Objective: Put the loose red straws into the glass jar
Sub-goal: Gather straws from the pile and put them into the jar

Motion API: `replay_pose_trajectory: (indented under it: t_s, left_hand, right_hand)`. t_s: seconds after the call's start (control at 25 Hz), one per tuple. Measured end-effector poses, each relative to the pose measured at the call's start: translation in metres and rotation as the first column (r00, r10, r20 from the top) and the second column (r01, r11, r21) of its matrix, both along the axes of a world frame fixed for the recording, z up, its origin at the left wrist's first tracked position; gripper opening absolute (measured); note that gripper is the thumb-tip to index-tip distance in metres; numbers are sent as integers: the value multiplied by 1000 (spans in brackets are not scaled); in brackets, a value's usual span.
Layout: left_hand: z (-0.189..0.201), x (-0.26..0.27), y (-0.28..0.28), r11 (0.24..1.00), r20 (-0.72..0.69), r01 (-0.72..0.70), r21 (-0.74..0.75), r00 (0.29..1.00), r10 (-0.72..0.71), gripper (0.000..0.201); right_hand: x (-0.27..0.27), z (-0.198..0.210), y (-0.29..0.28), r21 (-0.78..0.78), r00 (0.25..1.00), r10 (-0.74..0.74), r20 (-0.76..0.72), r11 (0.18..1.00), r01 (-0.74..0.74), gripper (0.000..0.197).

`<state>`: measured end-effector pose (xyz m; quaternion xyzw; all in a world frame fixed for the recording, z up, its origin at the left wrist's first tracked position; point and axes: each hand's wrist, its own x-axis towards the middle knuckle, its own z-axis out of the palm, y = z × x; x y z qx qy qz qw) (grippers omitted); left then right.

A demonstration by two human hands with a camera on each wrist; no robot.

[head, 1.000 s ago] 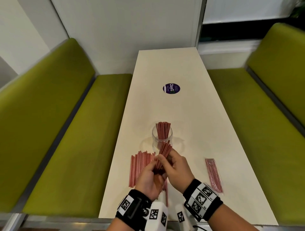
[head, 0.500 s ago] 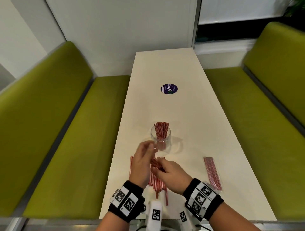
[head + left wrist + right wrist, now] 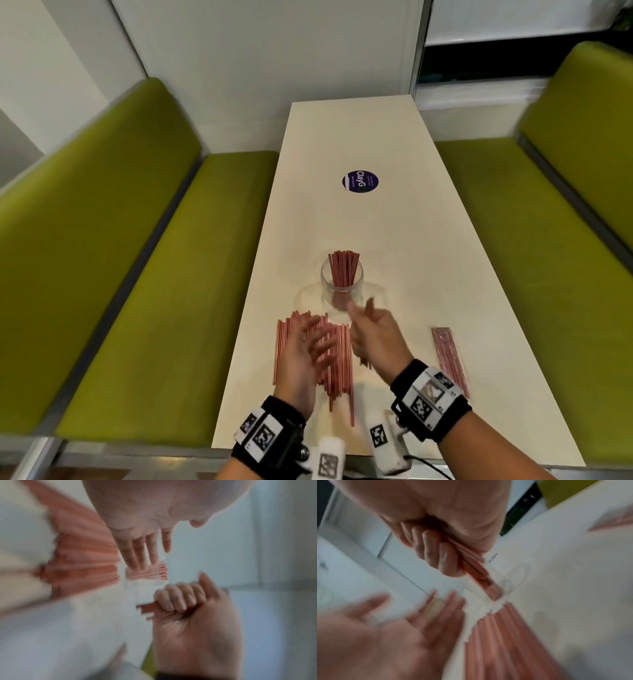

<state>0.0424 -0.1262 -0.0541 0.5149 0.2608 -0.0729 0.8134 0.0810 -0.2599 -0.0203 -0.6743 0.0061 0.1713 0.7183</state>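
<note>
A glass jar [image 3: 342, 288] with red straws standing upright in it sits mid-table. Loose red straws [image 3: 342, 363] lie in a flat pile on the near left part of the white table [image 3: 394, 240]. My left hand [image 3: 318, 337] hovers over the pile with fingers straight and spread, holding nothing. My right hand [image 3: 366, 318] is just in front of the jar and grips a small bunch of red straws [image 3: 477, 573] in its curled fingers [image 3: 175, 601]. The bunch's end points toward the jar. Motion blur hides finer detail.
A clear packet of red straws [image 3: 448, 359] lies on the table to the right of my right hand. A round purple sticker [image 3: 359, 182] marks the table farther out. Green benches [image 3: 154, 274] flank both long sides; the wall closes the far end.
My left hand has let go of the bunch, opened and pulled back over the loose pile. My right hand keeps the bunch and has moved forward toward the jar.
</note>
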Motion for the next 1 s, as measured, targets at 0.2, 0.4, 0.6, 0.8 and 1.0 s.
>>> replay_pose_trajectory:
  t_s: [0.2,0.4,0.6,0.8,1.0]
  left_hand:
    - [15,10,-20,826,-250,-140,-546,968,-2,72]
    - [15,7,-24,993,59,115,-10,992,-114,55]
    - [-2,-10,-11,957,169,178,230,961,-220,34]
    - [4,-16,-2,933,122,237,272,953,-278,26]
    - [-10,-10,10,974,34,142,179,988,-150,34]
  right_hand:
    - [-3,0,21,244,995,-102,19,965,95,57]
    - [-6,-19,19,-247,993,113,29,964,-102,38]
    - [-13,-14,12,-458,940,324,-104,824,-334,25]
    - [-12,-20,16,-261,864,371,-342,845,-466,18]
    - [-8,-38,13,-33,829,458,-320,869,-493,4]
